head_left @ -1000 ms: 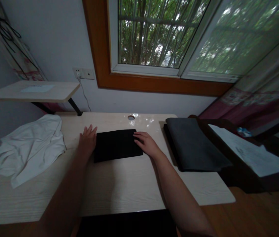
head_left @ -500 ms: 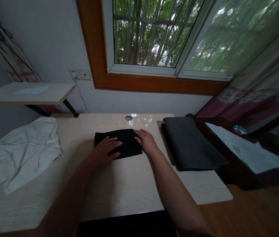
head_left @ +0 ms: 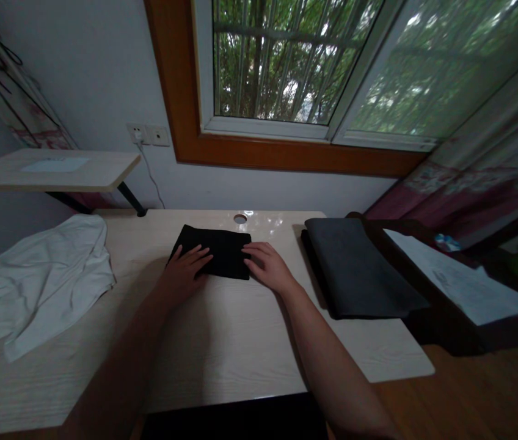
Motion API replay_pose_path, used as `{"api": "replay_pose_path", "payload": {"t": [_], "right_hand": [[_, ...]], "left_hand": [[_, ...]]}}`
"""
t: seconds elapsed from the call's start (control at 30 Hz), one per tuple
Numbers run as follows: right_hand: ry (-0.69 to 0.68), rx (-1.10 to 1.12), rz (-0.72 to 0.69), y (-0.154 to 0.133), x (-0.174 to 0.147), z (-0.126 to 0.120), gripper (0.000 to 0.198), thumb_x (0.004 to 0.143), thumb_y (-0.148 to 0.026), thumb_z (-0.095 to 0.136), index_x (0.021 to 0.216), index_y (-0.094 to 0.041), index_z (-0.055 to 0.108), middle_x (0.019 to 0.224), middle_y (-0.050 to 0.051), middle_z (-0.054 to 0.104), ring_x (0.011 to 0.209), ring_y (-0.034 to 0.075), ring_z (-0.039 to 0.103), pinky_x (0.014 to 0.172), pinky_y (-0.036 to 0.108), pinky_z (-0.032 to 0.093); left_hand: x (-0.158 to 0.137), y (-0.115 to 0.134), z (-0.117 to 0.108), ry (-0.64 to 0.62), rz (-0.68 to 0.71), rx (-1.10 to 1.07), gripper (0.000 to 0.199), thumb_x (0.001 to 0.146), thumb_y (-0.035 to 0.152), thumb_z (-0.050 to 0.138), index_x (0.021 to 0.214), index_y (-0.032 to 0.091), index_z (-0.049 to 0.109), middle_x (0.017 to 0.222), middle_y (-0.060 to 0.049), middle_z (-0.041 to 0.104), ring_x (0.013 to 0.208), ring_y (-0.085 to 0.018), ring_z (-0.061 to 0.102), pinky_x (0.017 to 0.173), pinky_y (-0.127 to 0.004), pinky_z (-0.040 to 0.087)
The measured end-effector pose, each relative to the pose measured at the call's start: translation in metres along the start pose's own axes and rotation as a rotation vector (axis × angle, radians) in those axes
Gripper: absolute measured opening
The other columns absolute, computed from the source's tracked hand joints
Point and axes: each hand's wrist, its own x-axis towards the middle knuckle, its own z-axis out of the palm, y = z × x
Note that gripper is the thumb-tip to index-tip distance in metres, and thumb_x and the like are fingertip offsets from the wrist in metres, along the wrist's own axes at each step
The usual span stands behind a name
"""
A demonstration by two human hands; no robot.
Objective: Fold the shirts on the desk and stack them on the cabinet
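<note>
A black folded cloth [head_left: 225, 252] lies flat on the pale wooden desk [head_left: 250, 342], turned slightly. On its left end rests my left hand [head_left: 183, 272], fingers spread over the fabric and the thumb partly hidden. My right hand [head_left: 268, 264] touches the right edge of the cloth, its fingertips on top and its fingers slightly bent and apart. Neither hand is closed around the fabric.
A crumpled white cloth [head_left: 52, 275] lies at the left, below a raised shelf [head_left: 116, 168]. On the right sits a dark grey folded item [head_left: 355, 269], with papers [head_left: 460, 275] beyond it. A round cable hole [head_left: 240, 219] is at the back of the desk.
The black cloth has turned clockwise and shifted a little left and away from me. My left hand has moved left to its end; my right hand has slid slightly left.
</note>
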Motion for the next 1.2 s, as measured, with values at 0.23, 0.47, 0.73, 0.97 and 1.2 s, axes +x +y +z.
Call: {"api": "replay_pose_path", "payload": {"t": [0.23,0.47,0.73,0.97,1.2], "right_hand": [[-0.213,-0.057,-0.158,-0.021,0.002,0.014,0.05,0.085,-0.043,0.076,0.131,-0.028,0.064,0.131,0.01,0.065,0.121,0.029,0.06,0.105,0.05,0.048],[-0.26,-0.192,-0.112,-0.025,0.003,0.012,0.035,0.081,-0.02,0.072,0.115,-0.023,0.066,0.118,0.01,0.068,0.111,0.027,0.062,0.098,0.043,0.051],[-0.056,-0.084,-0.068,-0.018,0.001,0.01,0.026,0.089,-0.015,0.058,0.113,-0.024,0.063,0.114,0.009,0.07,0.111,0.024,0.064,0.102,0.044,0.05],[0.173,0.029,0.075,-0.016,-0.006,0.008,0.025,0.102,-0.028,0.043,0.124,-0.025,0.053,0.12,0.01,0.069,0.122,0.026,0.061,0.112,0.05,0.044],[0.524,-0.018,0.324,-0.003,-0.019,0.004,0.028,0.103,-0.042,0.038,0.12,-0.023,0.051,0.106,0.011,0.065,0.099,0.026,0.065,0.089,0.041,0.052]], "left_hand": [[0.001,-0.01,-0.003,-0.002,-0.105,0.041,0.059,0.088,0.018,0.05,0.146,0.029,0.051,0.158,-0.004,0.045,0.149,-0.026,0.037,0.124,-0.059,0.019],[0.001,-0.01,-0.005,-0.025,-0.137,0.04,0.058,0.089,0.022,0.05,0.147,0.028,0.05,0.158,-0.004,0.045,0.149,-0.026,0.037,0.124,-0.058,0.02],[0.001,-0.012,-0.005,0.011,-0.142,0.009,0.057,0.09,0.035,0.058,0.147,0.029,0.051,0.157,-0.007,0.046,0.149,-0.029,0.037,0.123,-0.058,0.022],[0.004,-0.018,-0.005,0.057,-0.177,-0.166,0.058,0.085,0.02,0.057,0.143,0.026,0.054,0.149,-0.009,0.056,0.145,-0.028,0.044,0.122,-0.06,0.025],[0.002,-0.003,-0.015,0.165,-0.261,-0.511,0.038,0.086,0.045,0.062,0.118,0.025,0.069,0.127,-0.006,0.072,0.122,-0.029,0.064,0.108,-0.049,0.047]]}}
